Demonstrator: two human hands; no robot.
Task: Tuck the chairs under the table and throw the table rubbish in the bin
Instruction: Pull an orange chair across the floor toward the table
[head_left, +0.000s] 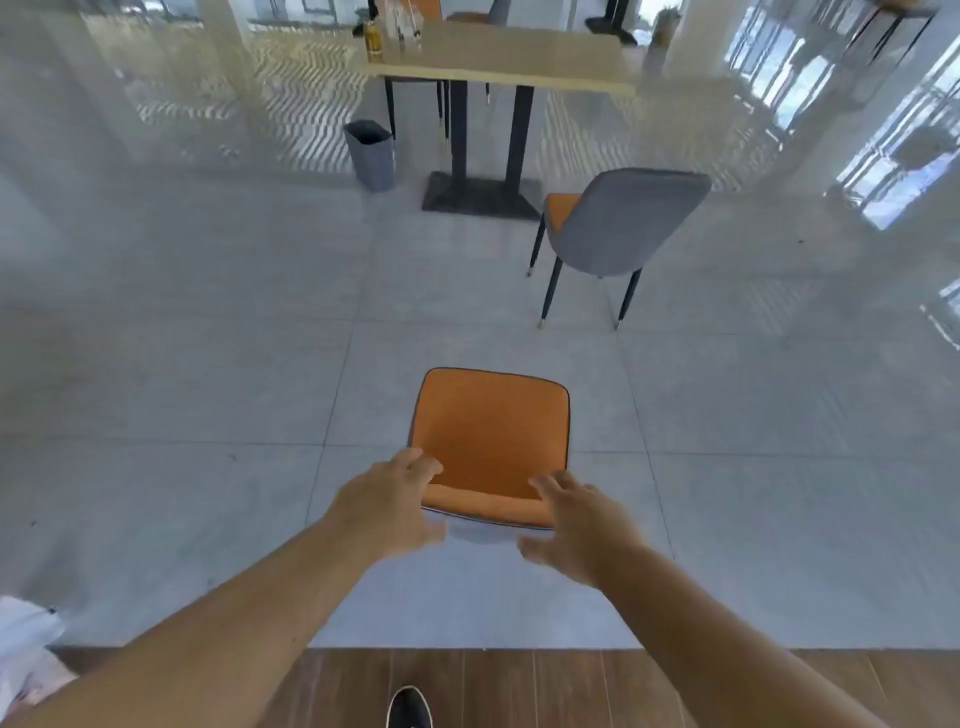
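Standing on the grey tiled floor (208, 364) beside the table's left legs, a grey bin (370, 155) is seen with its mouth open; only a dark interior can be made out, and what lies inside cannot be told. On the far table (509, 60), near its left end, an amber bottle (373, 39) and some clear glassware (405, 26) are seen upright, too blurred for more detail. The table is carried on black posts set in a dark base plate (480, 196).

Just right of that base a second chair (618, 228), grey-backed with an orange seat, is placed with its back towards the camera, standing out from the table rather than under it. Open floor lies between it and the near chair (491, 431), whose orange seat is viewed from above, well apart from the table. A strip of brown wood flooring (571, 686) crosses the bottom edge, where a dark shoe (409, 707) is seen, and something white (26, 644) sits at the lower left.

Both bare arms are stretched forward. The left hand (389, 504) is laid over the left end of the near chair's backrest, fingers curled on its top edge. The right hand (576, 525) is spread at the right end, fingers loose and motion-blurred; whether the backrest is actually gripped cannot be told.
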